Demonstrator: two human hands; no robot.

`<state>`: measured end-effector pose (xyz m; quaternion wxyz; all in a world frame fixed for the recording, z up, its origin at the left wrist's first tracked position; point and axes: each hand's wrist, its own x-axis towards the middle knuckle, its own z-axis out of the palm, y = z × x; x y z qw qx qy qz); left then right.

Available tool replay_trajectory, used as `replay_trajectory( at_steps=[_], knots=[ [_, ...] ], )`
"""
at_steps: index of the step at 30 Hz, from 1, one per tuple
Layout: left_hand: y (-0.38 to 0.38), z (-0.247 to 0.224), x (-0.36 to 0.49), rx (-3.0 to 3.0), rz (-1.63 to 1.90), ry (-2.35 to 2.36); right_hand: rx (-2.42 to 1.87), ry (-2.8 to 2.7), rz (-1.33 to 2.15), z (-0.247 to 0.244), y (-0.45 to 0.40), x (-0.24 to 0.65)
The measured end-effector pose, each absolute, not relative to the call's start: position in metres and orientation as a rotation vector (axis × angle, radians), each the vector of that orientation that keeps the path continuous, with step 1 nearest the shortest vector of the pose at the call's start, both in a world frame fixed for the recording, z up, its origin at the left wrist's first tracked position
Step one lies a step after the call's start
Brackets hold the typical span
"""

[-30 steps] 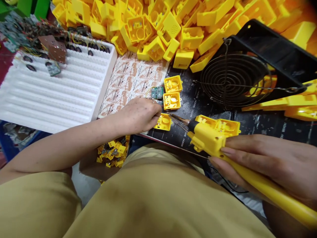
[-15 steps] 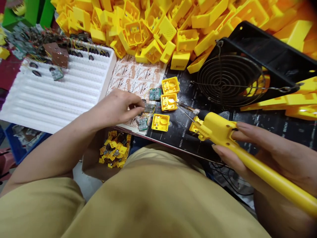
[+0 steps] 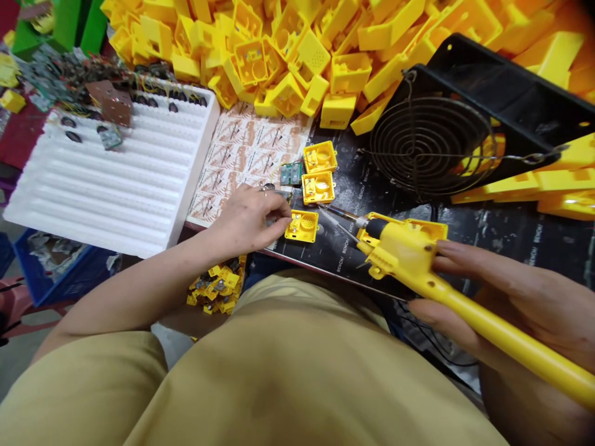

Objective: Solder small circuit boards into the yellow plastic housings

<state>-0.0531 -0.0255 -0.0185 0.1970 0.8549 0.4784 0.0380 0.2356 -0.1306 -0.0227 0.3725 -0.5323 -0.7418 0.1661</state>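
Observation:
My right hand (image 3: 515,303) is wrapped round a yellow soldering gun (image 3: 413,254), its metal tip pointing left over the black bench mat. Thumb and fingers of my left hand (image 3: 253,217) are pinched together at the left edge of a small yellow case (image 3: 304,227); what is between them is too small to make out. Behind that case, two more open yellow cases stand in a row, the nearer one (image 3: 318,188) close to the soldering tip and the farther one (image 3: 320,157) beyond it. A green circuit board (image 3: 291,174) lies left of these. My left hand covers other parts.
A heap of yellow housings (image 3: 288,56) fills the back. At the right stands a black fan (image 3: 413,148) with a wire guard. White ridged foam (image 3: 116,186) lies left, with circuit boards and wires (image 3: 65,74) piled behind. Below the bench edge is a box of yellow parts (image 3: 216,288).
My left hand has moved right and nearer to me, from the circuit boards to the nearest yellow case. The soldering gun has shifted slightly, its tip now lower and left.

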Motion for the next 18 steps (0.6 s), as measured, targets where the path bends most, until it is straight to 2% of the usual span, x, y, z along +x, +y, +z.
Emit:
replay_trajectory(
  at_steps=[3,7,18],
  knots=[
    [-0.023,-0.017,-0.048,2.434,0.029,1.371,-1.274,-1.970,0.444,-0.013,-0.126,0.226],
    [-0.020,-0.014,-0.043,2.502,-0.085,1.379,-0.912,-2.136,0.369,-0.008,-0.106,0.215],
    [-0.015,-0.012,-0.044,2.564,-0.123,1.272,-0.997,-2.242,0.361,0.000,-0.101,0.204]
  ],
)
